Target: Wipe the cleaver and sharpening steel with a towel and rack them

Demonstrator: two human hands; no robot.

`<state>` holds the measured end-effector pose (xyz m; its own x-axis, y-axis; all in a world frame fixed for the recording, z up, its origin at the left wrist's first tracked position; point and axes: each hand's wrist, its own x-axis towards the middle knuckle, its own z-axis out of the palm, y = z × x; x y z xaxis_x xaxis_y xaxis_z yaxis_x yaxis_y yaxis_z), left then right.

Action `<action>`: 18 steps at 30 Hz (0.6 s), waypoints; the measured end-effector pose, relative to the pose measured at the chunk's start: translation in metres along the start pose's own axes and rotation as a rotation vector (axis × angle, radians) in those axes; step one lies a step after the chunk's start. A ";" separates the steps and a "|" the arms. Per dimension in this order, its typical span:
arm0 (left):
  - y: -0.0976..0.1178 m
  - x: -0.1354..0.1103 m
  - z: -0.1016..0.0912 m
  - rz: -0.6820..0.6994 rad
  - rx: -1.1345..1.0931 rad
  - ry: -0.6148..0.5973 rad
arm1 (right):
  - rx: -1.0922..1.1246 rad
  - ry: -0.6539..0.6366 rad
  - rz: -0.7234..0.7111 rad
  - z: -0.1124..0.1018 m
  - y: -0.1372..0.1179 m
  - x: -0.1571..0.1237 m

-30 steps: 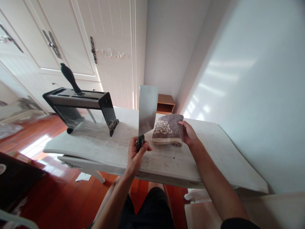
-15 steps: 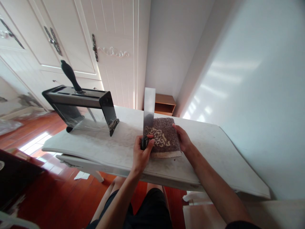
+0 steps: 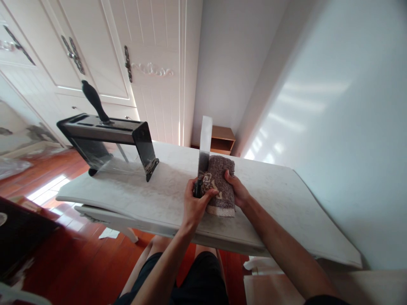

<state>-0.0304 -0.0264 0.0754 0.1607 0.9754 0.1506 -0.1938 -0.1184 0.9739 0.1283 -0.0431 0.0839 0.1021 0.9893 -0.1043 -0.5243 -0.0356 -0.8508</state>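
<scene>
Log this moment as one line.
left hand: holds silver metal cleaver upright; right hand: holds folded brown patterned cloth; black knife rack: on white table

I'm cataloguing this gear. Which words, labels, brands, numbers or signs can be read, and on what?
No text can be read.
Cleaver: no lettering visible.
Black rack: none made out.
Brown cloth: cream pattern, no letters made out.
Dark object, left edge: pale round mark, too small and blurred to read.

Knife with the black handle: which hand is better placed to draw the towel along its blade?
Probably the right hand: it grips the towel on the side away from the blade. The left hand is occupied with the black handle, though its thumb also rests on the towel.
</scene>
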 end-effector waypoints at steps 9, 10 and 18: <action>-0.005 0.001 -0.002 0.008 -0.041 0.002 | -0.022 -0.149 -0.034 0.001 -0.008 -0.008; -0.006 0.002 -0.003 0.001 -0.052 0.006 | -0.029 -0.149 -0.035 0.003 -0.008 -0.009; -0.010 0.004 -0.007 -0.094 -0.158 0.037 | -0.204 -0.037 -0.152 0.007 0.002 -0.004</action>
<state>-0.0349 -0.0198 0.0650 0.1501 0.9874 0.0508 -0.3292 0.0015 0.9443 0.1208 -0.0456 0.0863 0.1333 0.9899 0.0485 -0.3236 0.0897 -0.9419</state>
